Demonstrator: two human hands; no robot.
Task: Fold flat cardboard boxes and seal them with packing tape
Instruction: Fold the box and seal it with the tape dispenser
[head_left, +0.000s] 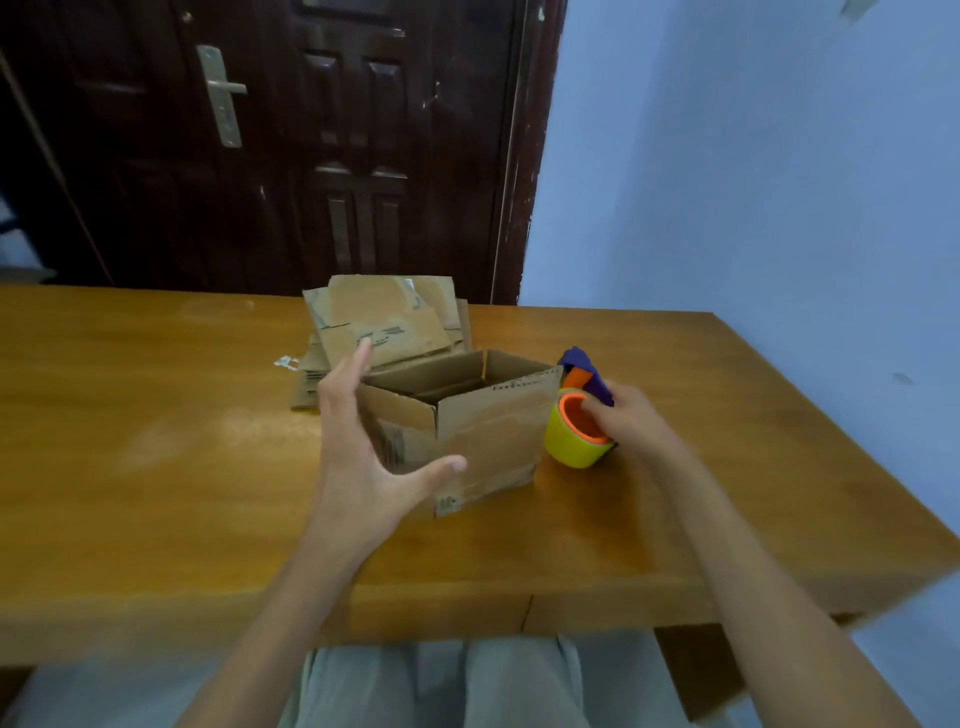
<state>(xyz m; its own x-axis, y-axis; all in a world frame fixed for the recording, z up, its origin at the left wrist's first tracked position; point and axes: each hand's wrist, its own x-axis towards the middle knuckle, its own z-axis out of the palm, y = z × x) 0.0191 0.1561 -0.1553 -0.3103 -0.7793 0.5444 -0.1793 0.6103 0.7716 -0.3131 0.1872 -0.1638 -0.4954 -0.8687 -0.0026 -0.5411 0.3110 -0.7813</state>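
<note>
Sitting at a wooden table (156, 415), a person reaches both arms forward. An open cardboard box (467, 415) stands mid-table, flat cardboard (384, 322) stacked just behind it. Their left hand (363, 457) is spread wide, fingers straight, against the box's left side. Their right hand (628, 421) grasps a yellow tape dispenser (571, 441) just right of the box.

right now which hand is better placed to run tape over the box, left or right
Right. The right hand already grips the tape dispenser, which sits against the box. The left hand is open at the box's left corner, better placed to steady it. The top flaps look unfolded, so they likely need closing first.
</note>
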